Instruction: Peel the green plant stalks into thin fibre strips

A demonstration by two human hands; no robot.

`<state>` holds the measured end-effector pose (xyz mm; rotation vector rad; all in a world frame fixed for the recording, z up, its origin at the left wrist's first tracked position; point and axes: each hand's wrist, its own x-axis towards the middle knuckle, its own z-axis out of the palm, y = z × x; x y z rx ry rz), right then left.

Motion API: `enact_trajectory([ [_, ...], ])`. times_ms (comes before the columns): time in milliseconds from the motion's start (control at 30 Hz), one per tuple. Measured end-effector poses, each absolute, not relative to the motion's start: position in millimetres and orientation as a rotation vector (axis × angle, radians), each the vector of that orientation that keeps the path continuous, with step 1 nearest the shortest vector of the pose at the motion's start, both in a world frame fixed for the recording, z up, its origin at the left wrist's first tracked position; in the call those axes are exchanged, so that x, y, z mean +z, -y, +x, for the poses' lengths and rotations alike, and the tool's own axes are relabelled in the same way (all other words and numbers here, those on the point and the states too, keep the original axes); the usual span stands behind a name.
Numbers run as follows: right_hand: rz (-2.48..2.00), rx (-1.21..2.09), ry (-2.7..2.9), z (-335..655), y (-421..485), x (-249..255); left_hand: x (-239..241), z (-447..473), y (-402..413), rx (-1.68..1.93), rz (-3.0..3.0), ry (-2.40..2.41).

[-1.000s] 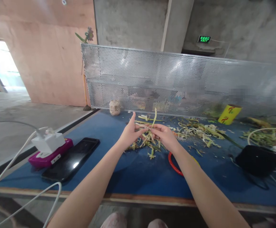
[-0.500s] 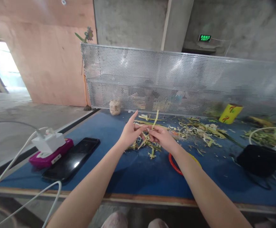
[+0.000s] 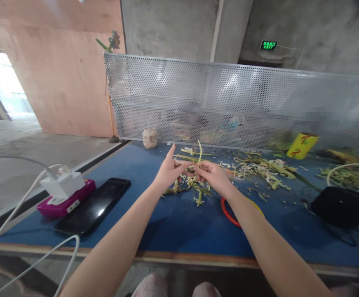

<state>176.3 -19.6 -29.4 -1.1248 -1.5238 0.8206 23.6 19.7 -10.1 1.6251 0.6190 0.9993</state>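
Over the blue table, my left hand point(image 3: 168, 170) and my right hand point(image 3: 214, 175) meet at the fingertips around a thin pale-green plant strip point(image 3: 200, 151). One end of the strip sticks up above the fingers and bends slightly at its tip. My right thumb and fingers pinch it. My left fingers are closed at its lower part, while one left digit points upward. The exact left grip is partly hidden. Just beneath the hands lies a small heap of shredded plant pieces point(image 3: 199, 199). A red and yellow ring point(image 3: 228, 215) rests under my right forearm.
More plant scraps point(image 3: 272, 168) spread to the right, near a yellow roll point(image 3: 302, 146) and a black object point(image 3: 341, 207). At left lie a phone point(image 3: 94, 206) and a purple power strip point(image 3: 55, 206) with cables. A perforated metal screen point(image 3: 154, 95) stands along the back.
The strip's upper end has swung from leaning right to nearly upright, bending left at the tip. Both hands stay together, with slight finger movement. The view has shifted a little.
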Motion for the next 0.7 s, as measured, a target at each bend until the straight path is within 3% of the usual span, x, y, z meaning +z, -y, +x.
enact_trajectory([
  [700, -1.055, 0.824, 1.463, 179, 20, -26, -22, 26, -25, 0.855, 1.757, -0.668],
])
